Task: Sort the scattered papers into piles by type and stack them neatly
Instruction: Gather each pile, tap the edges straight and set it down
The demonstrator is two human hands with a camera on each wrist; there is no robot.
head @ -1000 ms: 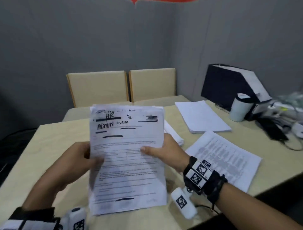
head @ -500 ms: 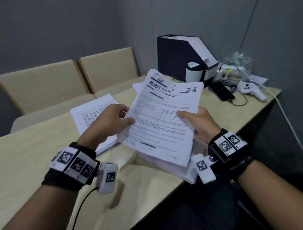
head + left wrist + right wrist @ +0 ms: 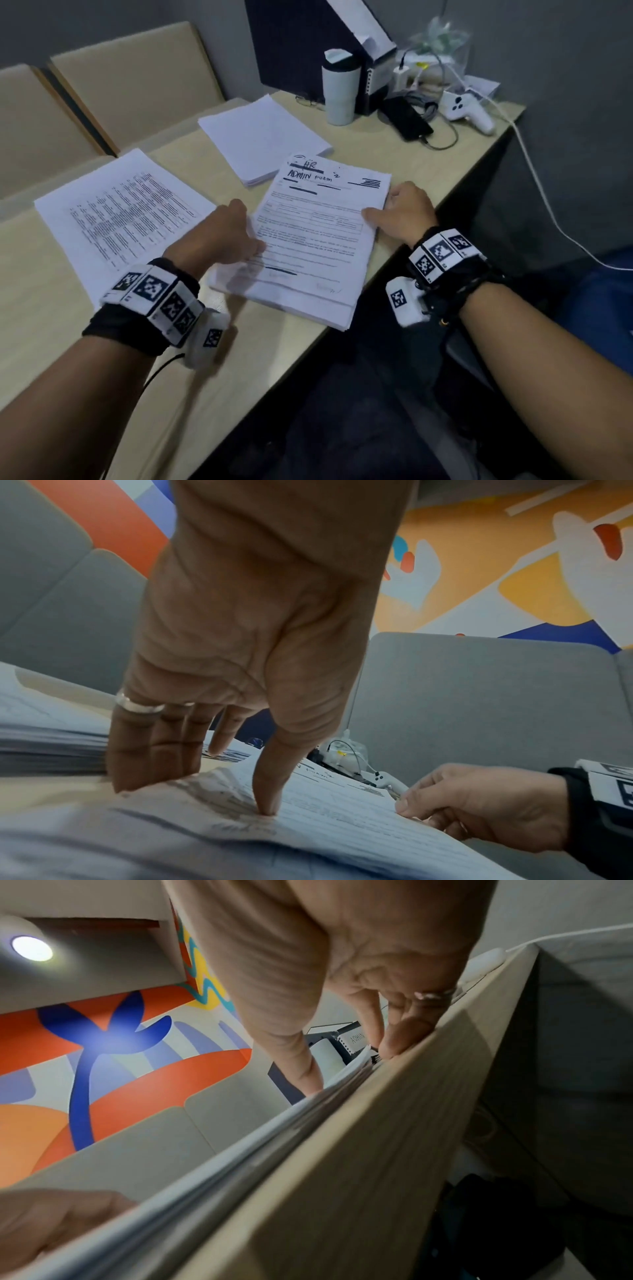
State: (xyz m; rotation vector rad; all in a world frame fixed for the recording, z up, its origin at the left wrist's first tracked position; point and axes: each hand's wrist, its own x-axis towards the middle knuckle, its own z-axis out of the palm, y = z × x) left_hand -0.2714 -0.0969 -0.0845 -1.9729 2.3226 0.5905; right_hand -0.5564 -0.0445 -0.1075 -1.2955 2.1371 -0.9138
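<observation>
The step seems to be laying the forms [image 3: 318, 233] on the table [image 3: 428, 164], at its edge. The left hand [image 3: 222, 236] presses them with straight fingers, and the right hand [image 3: 407, 216] pinches their side. Next, probably: release and square the edges.

Left hand [image 3: 222, 236] fingers [image 3: 150, 750] straight; right hand [image 3: 407, 214] pinching.

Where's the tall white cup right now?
In the head view, the tall white cup stands at the far right of the table, beside the dark file box, between the blank paper pile and the black phone.
</observation>
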